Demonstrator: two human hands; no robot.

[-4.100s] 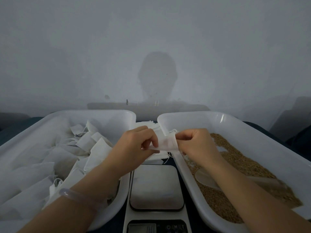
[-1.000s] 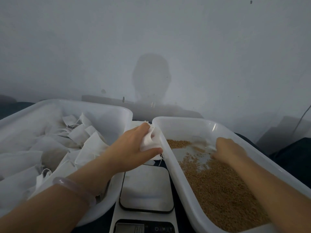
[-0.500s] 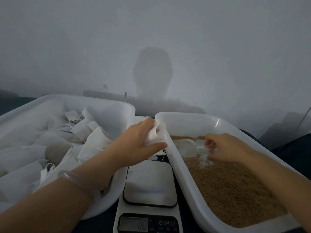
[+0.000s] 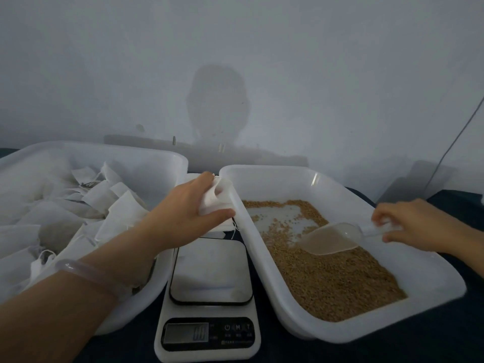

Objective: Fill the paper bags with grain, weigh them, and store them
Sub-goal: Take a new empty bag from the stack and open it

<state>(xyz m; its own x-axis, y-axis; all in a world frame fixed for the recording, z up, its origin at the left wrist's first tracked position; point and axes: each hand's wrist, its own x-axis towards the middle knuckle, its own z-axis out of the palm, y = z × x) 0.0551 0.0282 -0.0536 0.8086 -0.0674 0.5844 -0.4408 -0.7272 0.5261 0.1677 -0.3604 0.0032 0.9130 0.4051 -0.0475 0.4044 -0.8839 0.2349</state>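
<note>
My left hand (image 4: pixel 183 216) grips a small white paper bag (image 4: pixel 218 197), its mouth open toward the right, held at the left rim of the grain tub (image 4: pixel 432 292). My right hand (image 4: pixel 416 226) pinches the handle of a clear plastic scoop (image 4: pixel 332 238), whose bowl lies over the brown grain (image 4: pixel 335 281) in that tub. A white digital scale (image 4: pixel 209 273) stands between the two tubs with nothing on its platform.
The left white tub (image 4: pixel 159 286) holds several white paper bags (image 4: pixel 102 205). A few flat bags lie behind the scale, under my left hand. A grey wall stands close behind the tubs, with a thin cable (image 4: pixel 455 142) at the right. The surface below is dark cloth.
My right hand has drawn the scoop from the far left of the grain tub to its right middle. My left hand keeps the open bag at the tub's rim.
</note>
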